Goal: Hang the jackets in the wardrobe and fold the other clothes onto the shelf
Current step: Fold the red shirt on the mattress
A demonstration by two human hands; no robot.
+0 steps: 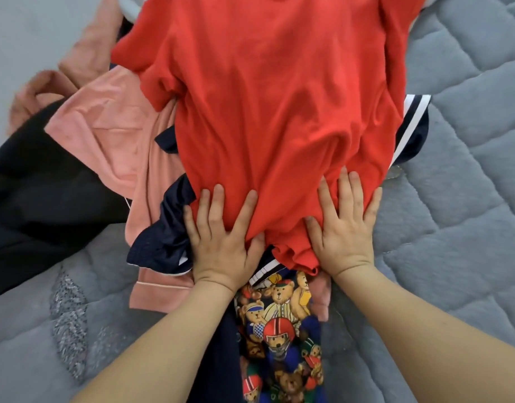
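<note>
Pressing down with both palms, the person has the left hand [221,237] and the right hand [345,225] laid flat on the near hem of a red shirt [273,112], fingers straight and spread, neither one gripping the cloth (the left thumb lies along the edge of the red fabric, the right thumb on it). The red shirt lies on top of a heap of clothes, running from the hands away to the far edge of a grey quilted bed cover [468,141] that carries everything. Under the shirt's left side lies a pink garment [119,135] with thin pale piping along its near hem, and a second fold of pink cloth reaches toward the far left corner of the cover. Beside the left hand, touching its little finger, a navy mesh garment [166,228] is bunched on top of the pink one. A plain black garment [32,205] spreads out at the left edge of the cover, partly tucked under the pink. On the right side of the shirt a navy piece with white stripes [413,126] sticks out from beneath the red. Between the two forearms, at the near edge, lies a teddy-bear print cloth [279,330], its far end touched by the red hem; what kind of garment it is cannot be told.
</note>
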